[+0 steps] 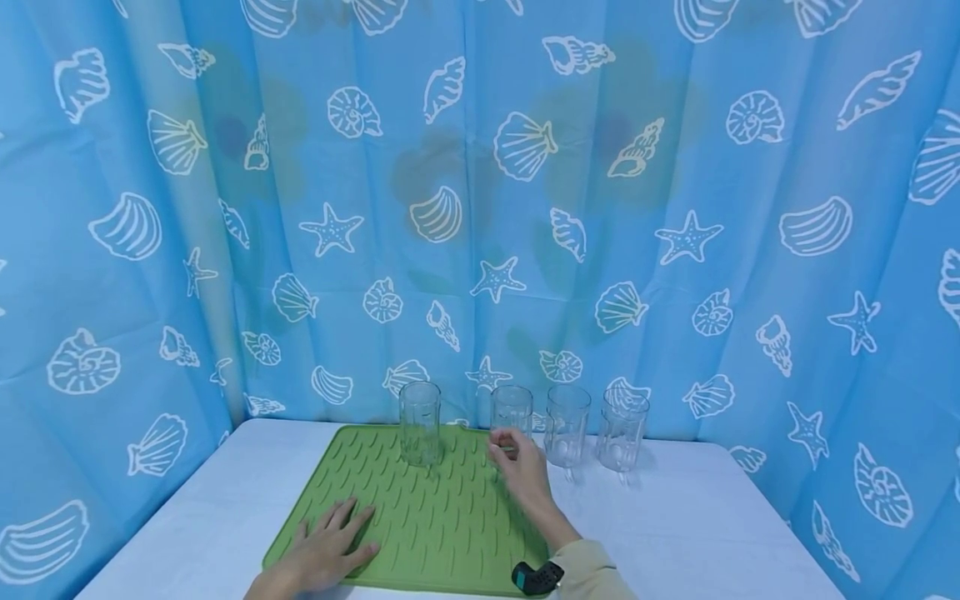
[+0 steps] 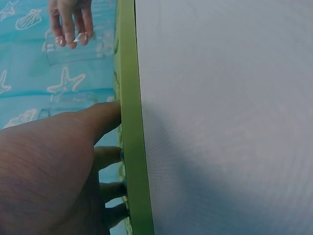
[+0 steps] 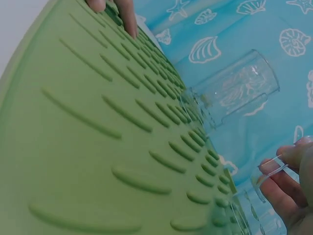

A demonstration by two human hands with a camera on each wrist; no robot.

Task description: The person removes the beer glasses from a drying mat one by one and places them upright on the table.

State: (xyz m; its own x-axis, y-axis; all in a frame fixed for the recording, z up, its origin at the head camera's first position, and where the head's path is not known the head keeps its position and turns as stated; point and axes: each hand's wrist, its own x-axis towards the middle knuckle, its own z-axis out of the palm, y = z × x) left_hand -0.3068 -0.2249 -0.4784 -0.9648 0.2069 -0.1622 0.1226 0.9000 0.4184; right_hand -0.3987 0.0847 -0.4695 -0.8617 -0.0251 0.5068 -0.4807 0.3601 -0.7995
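My left hand (image 1: 322, 546) rests with spread fingers on the front left part of a green ridged drying mat (image 1: 427, 533). In the left wrist view its fingertips touch the mat. My right hand (image 1: 521, 471) is at the mat's back right, its fingers curled round the clear handle (image 3: 261, 181) of a glass mug (image 1: 512, 402). The hand partly hides this mug, and whether its base touches the mat I cannot tell. Another glass mug (image 1: 420, 421) stands upright on the back of the mat, between the two hands.
Two more glass mugs, one nearer (image 1: 566, 425) and one farther right (image 1: 622, 433), stand on the white tabletop (image 1: 697, 525) right of the mat. A blue curtain (image 1: 465, 208) with shell prints hangs behind and at both sides.
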